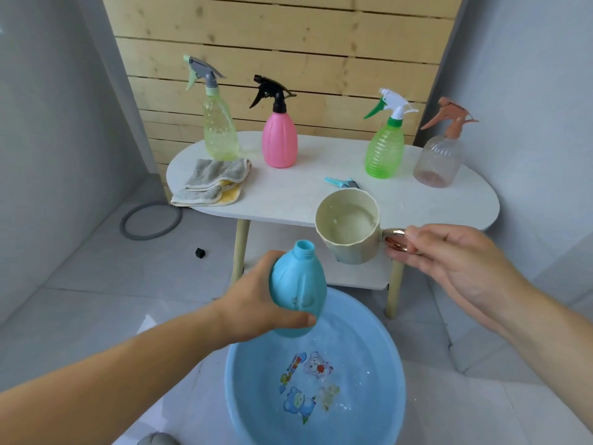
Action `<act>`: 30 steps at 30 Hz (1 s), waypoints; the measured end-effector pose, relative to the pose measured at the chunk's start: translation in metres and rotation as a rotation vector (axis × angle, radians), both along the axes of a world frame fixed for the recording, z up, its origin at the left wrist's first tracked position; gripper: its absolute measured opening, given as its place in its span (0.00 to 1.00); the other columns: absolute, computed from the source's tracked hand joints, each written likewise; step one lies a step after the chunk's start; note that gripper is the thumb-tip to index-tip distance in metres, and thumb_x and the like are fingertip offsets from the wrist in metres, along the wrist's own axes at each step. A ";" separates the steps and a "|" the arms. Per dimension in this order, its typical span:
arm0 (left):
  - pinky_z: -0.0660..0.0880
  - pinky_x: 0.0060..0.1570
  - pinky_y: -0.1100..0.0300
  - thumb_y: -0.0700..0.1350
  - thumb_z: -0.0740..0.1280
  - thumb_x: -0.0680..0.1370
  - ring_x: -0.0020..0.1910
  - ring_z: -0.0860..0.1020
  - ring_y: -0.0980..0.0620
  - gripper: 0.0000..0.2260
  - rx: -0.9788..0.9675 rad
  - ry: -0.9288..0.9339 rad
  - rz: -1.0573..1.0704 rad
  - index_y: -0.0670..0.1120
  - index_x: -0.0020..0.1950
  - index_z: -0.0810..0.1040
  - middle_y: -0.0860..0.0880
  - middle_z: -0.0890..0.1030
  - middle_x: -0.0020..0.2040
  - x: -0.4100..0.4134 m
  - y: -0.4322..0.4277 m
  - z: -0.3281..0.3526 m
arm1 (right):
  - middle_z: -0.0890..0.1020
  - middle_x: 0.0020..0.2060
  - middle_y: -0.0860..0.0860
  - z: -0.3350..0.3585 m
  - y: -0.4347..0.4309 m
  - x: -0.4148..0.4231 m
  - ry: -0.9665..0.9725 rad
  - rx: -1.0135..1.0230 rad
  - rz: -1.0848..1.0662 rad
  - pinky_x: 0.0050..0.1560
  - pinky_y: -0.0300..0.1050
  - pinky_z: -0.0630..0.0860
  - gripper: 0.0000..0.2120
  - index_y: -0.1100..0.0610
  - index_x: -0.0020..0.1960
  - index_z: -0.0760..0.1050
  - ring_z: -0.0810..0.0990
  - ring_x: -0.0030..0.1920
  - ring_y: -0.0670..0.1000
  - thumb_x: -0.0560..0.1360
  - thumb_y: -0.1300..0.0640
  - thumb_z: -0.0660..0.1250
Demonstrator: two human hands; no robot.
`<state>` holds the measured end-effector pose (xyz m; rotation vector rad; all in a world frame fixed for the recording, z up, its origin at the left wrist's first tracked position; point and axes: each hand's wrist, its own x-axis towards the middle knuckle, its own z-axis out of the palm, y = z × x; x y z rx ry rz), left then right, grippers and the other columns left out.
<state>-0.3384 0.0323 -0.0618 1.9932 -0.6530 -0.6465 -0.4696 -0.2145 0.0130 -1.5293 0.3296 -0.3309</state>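
My left hand (256, 300) wraps its fingers round the uncapped blue spray bottle (296, 290) above the blue basin (378, 342) to catch spills; my right hand (449, 258) pinches the water-filled cream mug (348, 231) by its handle, near the neck, ready for pouring.

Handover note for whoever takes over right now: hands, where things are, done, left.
Left hand: grips the blue bottle round its lower body, neck open and pointing up, above the basin, which holds water.
Right hand: holds the mug by its handle, water inside, just right of the bottle neck.
Done: bottle uncapped; a spray head lies on the table.
Left: no water is pouring yet; likely tip the mug into the neck, then refit the head.
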 end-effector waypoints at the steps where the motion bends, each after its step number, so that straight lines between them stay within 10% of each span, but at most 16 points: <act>1: 0.84 0.52 0.52 0.48 0.85 0.64 0.54 0.82 0.54 0.37 -0.007 0.002 -0.003 0.61 0.66 0.69 0.54 0.80 0.57 0.001 -0.002 0.000 | 0.85 0.45 0.58 0.001 -0.001 0.000 -0.003 -0.026 0.001 0.63 0.50 0.77 0.18 0.65 0.37 0.80 0.83 0.56 0.60 0.67 0.48 0.72; 9: 0.85 0.50 0.53 0.47 0.85 0.64 0.53 0.83 0.54 0.35 -0.028 0.008 -0.017 0.62 0.63 0.69 0.55 0.81 0.55 -0.003 -0.011 -0.002 | 0.87 0.49 0.54 -0.002 -0.006 0.006 -0.056 -0.259 0.000 0.66 0.58 0.74 0.34 0.52 0.49 0.86 0.84 0.56 0.55 0.56 0.26 0.73; 19: 0.84 0.50 0.55 0.47 0.85 0.65 0.54 0.82 0.55 0.37 -0.026 -0.007 -0.026 0.61 0.65 0.68 0.56 0.80 0.56 -0.005 -0.012 -0.002 | 0.86 0.53 0.47 -0.006 -0.002 0.006 -0.030 -0.325 -0.024 0.68 0.59 0.72 0.08 0.57 0.50 0.85 0.83 0.58 0.52 0.78 0.56 0.67; 30: 0.84 0.49 0.58 0.48 0.85 0.65 0.54 0.82 0.55 0.38 -0.021 0.002 -0.025 0.60 0.67 0.67 0.56 0.79 0.56 -0.008 -0.012 -0.001 | 0.86 0.53 0.47 -0.010 -0.003 0.007 -0.066 -0.351 -0.024 0.67 0.60 0.72 0.13 0.54 0.53 0.85 0.82 0.59 0.54 0.74 0.49 0.68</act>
